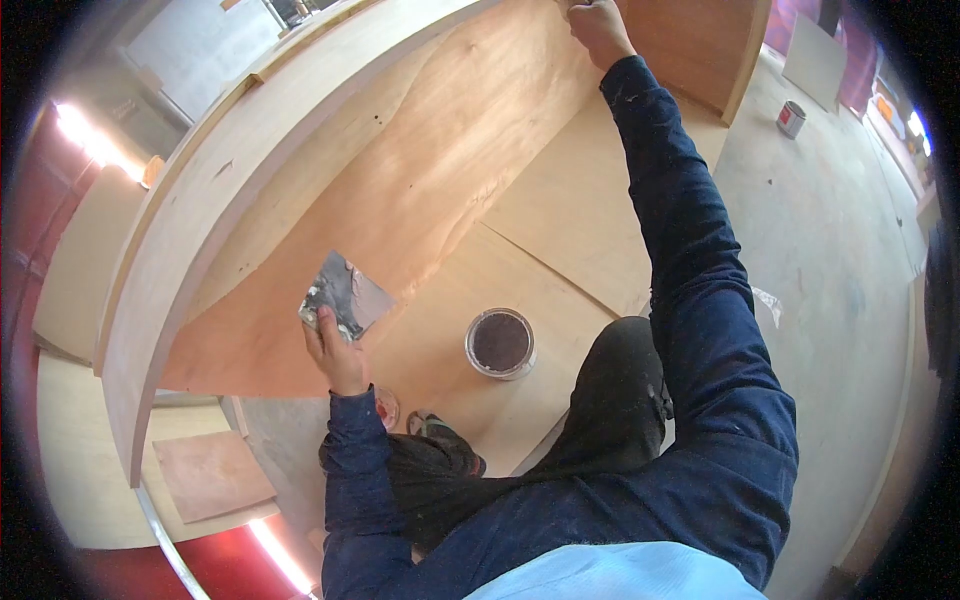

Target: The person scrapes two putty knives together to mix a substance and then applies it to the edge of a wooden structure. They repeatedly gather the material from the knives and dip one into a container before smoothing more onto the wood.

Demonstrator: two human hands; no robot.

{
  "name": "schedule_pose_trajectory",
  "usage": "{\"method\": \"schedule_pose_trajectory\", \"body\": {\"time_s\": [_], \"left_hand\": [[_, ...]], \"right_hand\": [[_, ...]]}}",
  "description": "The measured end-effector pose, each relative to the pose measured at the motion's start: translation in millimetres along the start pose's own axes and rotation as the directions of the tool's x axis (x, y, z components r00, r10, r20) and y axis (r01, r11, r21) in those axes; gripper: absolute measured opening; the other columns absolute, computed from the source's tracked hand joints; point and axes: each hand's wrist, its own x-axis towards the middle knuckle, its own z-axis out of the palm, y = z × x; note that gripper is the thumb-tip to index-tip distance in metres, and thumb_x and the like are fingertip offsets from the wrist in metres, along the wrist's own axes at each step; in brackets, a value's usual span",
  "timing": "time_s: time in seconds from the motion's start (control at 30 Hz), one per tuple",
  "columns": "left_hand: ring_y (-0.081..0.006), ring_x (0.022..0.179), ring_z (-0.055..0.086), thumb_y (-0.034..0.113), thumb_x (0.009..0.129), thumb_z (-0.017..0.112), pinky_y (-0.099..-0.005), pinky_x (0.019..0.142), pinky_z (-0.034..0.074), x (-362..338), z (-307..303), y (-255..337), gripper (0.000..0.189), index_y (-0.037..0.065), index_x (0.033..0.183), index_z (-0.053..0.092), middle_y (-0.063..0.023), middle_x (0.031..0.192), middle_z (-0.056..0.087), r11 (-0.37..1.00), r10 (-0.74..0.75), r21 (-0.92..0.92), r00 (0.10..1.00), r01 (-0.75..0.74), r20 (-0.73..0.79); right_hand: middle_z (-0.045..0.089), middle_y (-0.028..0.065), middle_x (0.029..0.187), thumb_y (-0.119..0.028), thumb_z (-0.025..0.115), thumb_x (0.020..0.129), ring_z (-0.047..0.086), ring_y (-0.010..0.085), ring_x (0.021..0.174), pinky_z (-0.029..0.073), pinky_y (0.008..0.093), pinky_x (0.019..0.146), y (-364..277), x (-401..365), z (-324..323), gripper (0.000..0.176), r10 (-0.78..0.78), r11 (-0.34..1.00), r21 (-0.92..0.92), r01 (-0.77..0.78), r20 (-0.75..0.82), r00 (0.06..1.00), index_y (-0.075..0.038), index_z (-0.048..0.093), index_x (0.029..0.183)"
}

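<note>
My left hand is closed on the lower edge of a square, smeared putty plate, thumb on top. A pinkish-grey layer of putty covers its right side. At the top of the head view, my right hand is closed close to the wooden panel; what it grips is mostly cut off by the frame edge. Between my arms an open round can with dark contents stands on the plywood base.
The curved wooden rim arches along the left side. Beside my foot sits a small round container. A tin stands on the floor at right. A flat wood sheet lies lower left.
</note>
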Motion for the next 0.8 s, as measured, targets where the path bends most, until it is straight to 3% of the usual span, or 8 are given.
{"method": "schedule_pose_trajectory", "body": {"time_s": [0.27,0.43,0.5,0.53,0.6,0.67,0.73,0.8], "left_hand": [[-0.0164,0.109,0.055,0.017,0.102,0.052,-0.0325,0.095,0.045,2,-2,-5,0.028,0.0,0.124,0.054,-0.0065,0.119,0.058,1.0,0.018,-0.009,0.999,-0.018,0.034],[-0.0152,0.108,0.056,0.017,0.103,0.052,-0.0317,0.094,0.045,-1,7,2,0.025,0.002,0.122,0.055,-0.0053,0.118,0.059,0.999,-0.043,-0.017,0.999,0.043,0.011],[-0.0146,0.106,0.056,0.017,0.103,0.052,-0.0313,0.094,0.045,-1,9,3,0.024,0.002,0.122,0.055,-0.005,0.117,0.059,0.999,-0.028,-0.02,0.999,0.028,0.018],[-0.014,0.105,0.056,0.017,0.103,0.052,-0.0309,0.093,0.046,-1,10,4,0.023,0.002,0.121,0.056,-0.0046,0.116,0.059,1.0,-0.015,-0.023,1.0,0.015,0.026],[-0.014,0.105,0.056,0.017,0.103,0.052,-0.031,0.093,0.046,0,7,-3,0.024,0.002,0.121,0.055,-0.0047,0.117,0.059,1.0,-0.007,0.0,1.0,0.007,0.017],[-0.014,0.106,0.056,0.017,0.103,0.052,-0.031,0.093,0.046,0,5,-5,0.024,0.002,0.121,0.055,-0.0048,0.117,0.06,1.0,0.001,0.022,1.0,-0.001,0.009],[-0.0146,0.107,0.055,0.017,0.103,0.052,-0.0312,0.094,0.045,-1,6,-3,0.025,0.001,0.123,0.055,-0.0053,0.119,0.059,0.997,-0.069,-0.041,0.997,0.07,0.024],[-0.0147,0.108,0.055,0.017,0.103,0.052,-0.0312,0.094,0.045,0,7,-5,0.026,0.001,0.124,0.054,-0.0055,0.119,0.059,0.998,-0.054,-0.026,0.998,0.055,0.025]], "right_hand": [[0.057,0.0118,0.135,-0.026,0.051,0.103,0.051,0.0217,0.128,0.04,0.0374,0.11,-23,-32,9,0.038,0.077,0.899,0.411,-0.151,0.19,0.979,-0.006,0.056,0.135],[0.058,0.0124,0.133,-0.015,0.047,0.103,0.049,0.0229,0.131,0.036,0.0376,0.113,-13,-35,-2,0.033,0.114,0.911,0.375,-0.173,0.174,0.978,-0.005,0.057,0.133],[0.054,0.0142,0.138,-0.01,0.042,0.102,0.045,0.0258,0.135,0.032,0.0404,0.116,-28,-39,1,0.037,-0.035,0.954,-0.295,0.053,0.068,0.997,-0.006,0.053,0.137],[0.054,0.0142,0.138,-0.01,0.042,0.102,0.045,0.0258,0.135,0.032,0.0404,0.116,-49,-45,6,0.037,-0.034,0.954,-0.295,0.053,0.068,0.997,-0.006,0.053,0.137],[0.049,0.0153,0.143,-0.008,0.041,0.101,0.04,0.0287,0.139,0.029,0.0428,0.117,-111,-66,20,0.04,0.118,0.737,-0.668,-0.105,-0.026,0.993,-0.007,0.049,0.14],[0.045,0.0156,0.147,-0.007,0.041,0.1,0.036,0.0296,0.142,0.026,0.0437,0.119,-168,-87,24,0.041,0.139,0.834,-0.533,-0.145,-0.052,0.989,-0.008,0.047,0.142],[0.054,0.0151,0.138,-0.007,0.041,0.101,0.042,0.0292,0.137,0.029,0.0407,0.117,-209,-95,20,0.036,0.046,0.725,-0.686,0.062,0.138,0.989,-0.006,0.054,0.135],[0.058,0.0134,0.133,-0.01,0.044,0.102,0.047,0.027,0.133,0.033,0.0389,0.114,-172,-95,22,0.033,0.035,0.803,-0.596,0.011,0.066,0.997,-0.006,0.057,0.132]]}}
